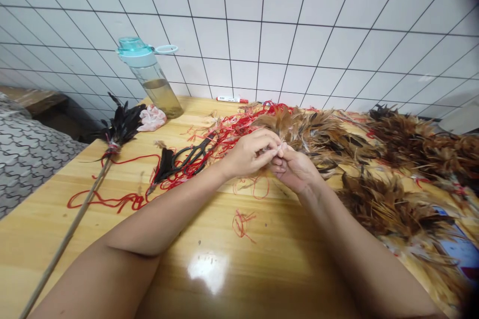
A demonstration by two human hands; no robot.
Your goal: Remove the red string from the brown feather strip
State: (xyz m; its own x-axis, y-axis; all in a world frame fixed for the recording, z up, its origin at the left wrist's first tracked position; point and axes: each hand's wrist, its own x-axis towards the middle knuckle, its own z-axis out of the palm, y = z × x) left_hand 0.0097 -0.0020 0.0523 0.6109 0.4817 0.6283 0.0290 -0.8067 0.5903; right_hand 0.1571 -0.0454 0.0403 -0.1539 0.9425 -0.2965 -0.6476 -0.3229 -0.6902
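My left hand point(251, 153) and my right hand point(295, 168) meet above the middle of the wooden table point(209, 269). Both pinch the base of a bundle of brown feathers point(299, 129), fingers pressed together around its thin quill end. Red string point(224, 134) lies tangled just behind and left of the hands. Black scissors point(192, 154) rest on the string left of my left hand. A thin stick with dark feathers tied to its tip point(112, 132) lies across the left part of the table.
Piles of brown feathers point(404, 194) cover the right side. A clear bottle with a teal lid point(153, 79) stands at the back left, a pink cloth point(151, 117) beside it. A red-and-white marker point(232, 100) lies by the tiled wall. Loose red string scraps point(243, 222) lie near me.
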